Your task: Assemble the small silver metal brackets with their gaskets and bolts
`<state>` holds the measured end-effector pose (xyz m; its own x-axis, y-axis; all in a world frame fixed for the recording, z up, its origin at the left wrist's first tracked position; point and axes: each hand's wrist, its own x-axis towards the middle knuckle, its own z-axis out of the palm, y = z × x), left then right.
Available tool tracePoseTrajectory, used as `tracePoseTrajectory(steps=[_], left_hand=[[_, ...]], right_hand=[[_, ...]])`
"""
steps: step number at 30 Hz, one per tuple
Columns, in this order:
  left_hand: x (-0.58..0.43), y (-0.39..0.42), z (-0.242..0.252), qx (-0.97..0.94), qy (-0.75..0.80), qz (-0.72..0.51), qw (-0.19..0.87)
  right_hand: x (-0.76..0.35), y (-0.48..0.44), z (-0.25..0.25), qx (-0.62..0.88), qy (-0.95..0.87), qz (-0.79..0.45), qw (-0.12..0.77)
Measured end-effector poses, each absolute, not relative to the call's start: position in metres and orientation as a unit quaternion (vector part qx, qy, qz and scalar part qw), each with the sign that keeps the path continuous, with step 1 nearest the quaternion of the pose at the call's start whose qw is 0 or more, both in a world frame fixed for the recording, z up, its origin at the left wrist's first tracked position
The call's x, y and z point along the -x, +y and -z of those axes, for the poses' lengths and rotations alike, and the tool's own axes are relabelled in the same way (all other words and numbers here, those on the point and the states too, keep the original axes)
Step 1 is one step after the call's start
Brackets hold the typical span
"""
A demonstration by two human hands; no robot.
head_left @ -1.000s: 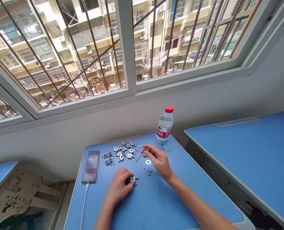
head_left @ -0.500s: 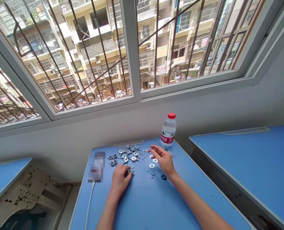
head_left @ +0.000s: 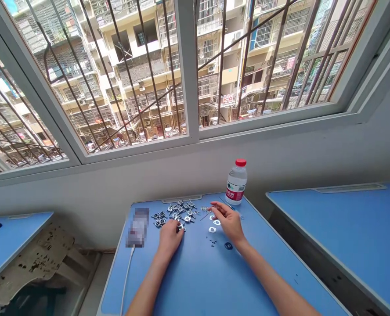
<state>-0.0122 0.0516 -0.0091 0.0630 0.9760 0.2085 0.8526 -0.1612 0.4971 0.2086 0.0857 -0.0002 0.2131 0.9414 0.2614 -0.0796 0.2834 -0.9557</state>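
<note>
My left hand [head_left: 171, 237] is closed around a small metal fitting [head_left: 181, 227], which shows partly between thumb and fingers at the near edge of a pile of similar metal fittings [head_left: 182, 208]. My right hand [head_left: 230, 223] pinches a thin, pointed tool [head_left: 204, 216] that slants down to the left over the table. Beneath and beside the right fingers lie flat white oval plates with holes, one of them a separate plate [head_left: 212, 229] nearer to me. Small shiny rings [head_left: 204, 209] lie just beyond the tool.
Black rings [head_left: 228, 246] and several tiny dark pieces [head_left: 212, 242] lie on the blue table [head_left: 195, 281]. A red-capped water bottle [head_left: 236, 182] stands at the back right. On the left is a blurred phone-like object [head_left: 138, 228] with a white cable [head_left: 126, 276].
My left hand has moved slightly away from me with the metal fitting, towards the pile. The right hand keeps its pinch on the pointed tool, almost in place. The whole view has shifted a little.
</note>
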Motion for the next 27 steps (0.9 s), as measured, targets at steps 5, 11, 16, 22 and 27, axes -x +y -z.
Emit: tracePoseTrajectory(steps=[5,11,16,22,27], left_hand=[[0.0113,0.0565,0.0166,-0.71,0.623,-0.295,0.141],[0.014,0.0563,0.0195,-0.692,0.623,-0.332,0.15],[0.0167,0.0559,0.0192,-0.694,0.623,-0.332,0.141],[0.017,0.0536,0.015,-0.723,0.611,-0.297,0.124],[0.0148,0.0507,0.0117,-0.747,0.599,-0.269,0.107]], right_hand=[[-0.2097,0.0868,0.0019,0.449,-0.489,-0.391,0.637],[-0.2108,0.087,0.0037,0.455,-0.498,-0.389,0.627],[-0.2107,0.0884,0.0067,0.462,-0.514,-0.372,0.619],[-0.2087,0.0886,0.0077,0.46,-0.522,-0.375,0.613],[-0.2077,0.0868,0.0074,0.453,-0.532,-0.378,0.607]])
